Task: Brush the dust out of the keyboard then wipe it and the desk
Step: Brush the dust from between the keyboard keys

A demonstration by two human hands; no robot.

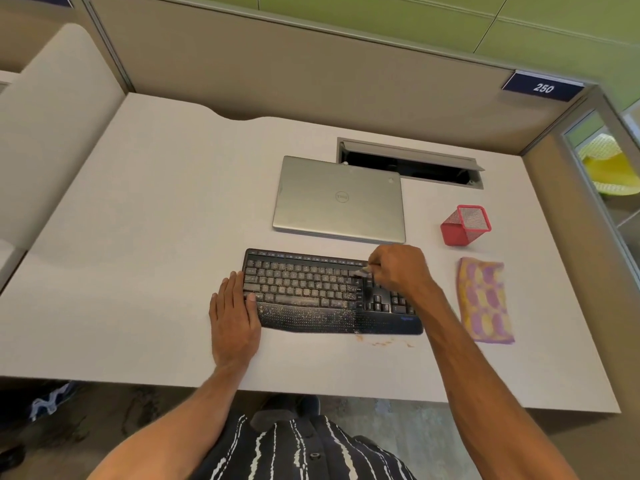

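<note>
**Brushing the keys**

The desk (138,237) is carrying the dusty keyboard (311,289) near its front edge, the cloth (485,299) lying ready beside it. The left hand (233,313), fingers flat, is apparently steadying the keyboard's left end; the right hand (398,268) is pinching a brush (363,271) over the keys.

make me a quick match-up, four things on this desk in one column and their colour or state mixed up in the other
Things:
1. keyboard
2. laptop
3. mesh cup
4. cloth

Colour or state:
a. red
b. silver, lid closed
c. black, speckled with dust
d. purple and yellow pattern, lying flat

Pairs: 1-c, 2-b, 3-a, 4-d
</note>
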